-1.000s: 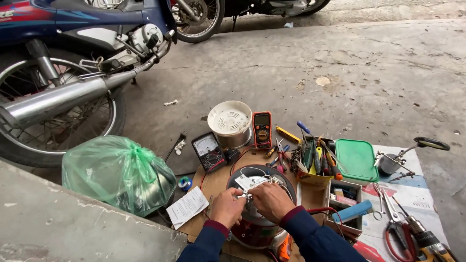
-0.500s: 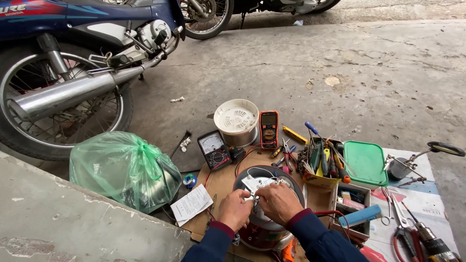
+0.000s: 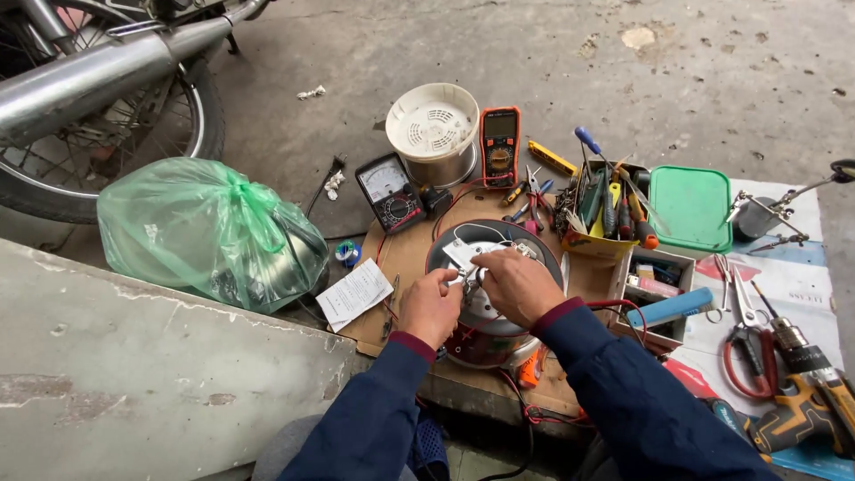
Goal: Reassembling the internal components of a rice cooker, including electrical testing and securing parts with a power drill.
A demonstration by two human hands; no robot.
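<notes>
Cooker base [image 3: 488, 330] at board's near edge, upturned; left hand [image 3: 430, 307] and right hand [image 3: 517, 285] pinching probably wiring [image 3: 470, 278]; mid-repair, demanding steady fingertips.

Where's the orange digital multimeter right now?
In the head view, the orange digital multimeter lies on the ground above the hands, just right of the white round pot and right of the black analog meter.

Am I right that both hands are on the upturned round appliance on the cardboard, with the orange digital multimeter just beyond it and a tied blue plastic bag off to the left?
Not quite: the tied plastic bag is green, not blue, as the head view shows. The rest holds: the left hand and right hand are on the upturned round appliance on the cardboard, with the orange digital multimeter just beyond it.
</notes>
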